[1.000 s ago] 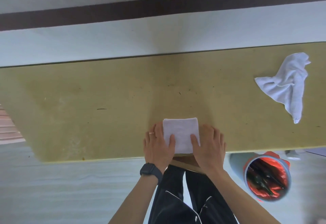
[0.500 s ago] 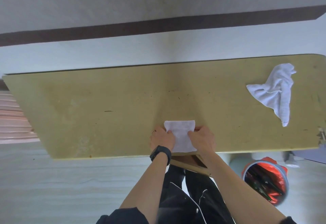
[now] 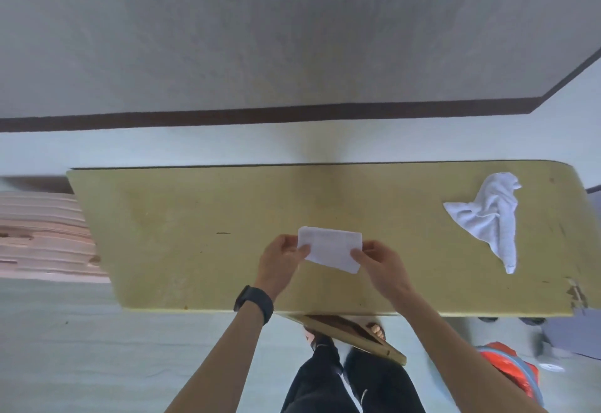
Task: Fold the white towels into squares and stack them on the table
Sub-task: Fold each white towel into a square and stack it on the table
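You hold the folded towel (image 3: 331,251) up by its two ends.
Your left hand (image 3: 281,258) pinches one end and your right hand (image 3: 379,261) pinches the other, just over the middle of the table (image 3: 195,233). It looks soft, light and floppy, so grip the edges or the folds may fall open. A crumpled towel (image 3: 487,214) lies far to your right. Beyond are a pale floor (image 3: 130,149) and a grey wall (image 3: 292,38).

Our left hand (image 3: 279,261) and right hand (image 3: 380,263), earlier pressed flat, now pinch the folded white towel (image 3: 330,251) by its sides; it has left the table's (image 3: 182,217) near edge, tilted.
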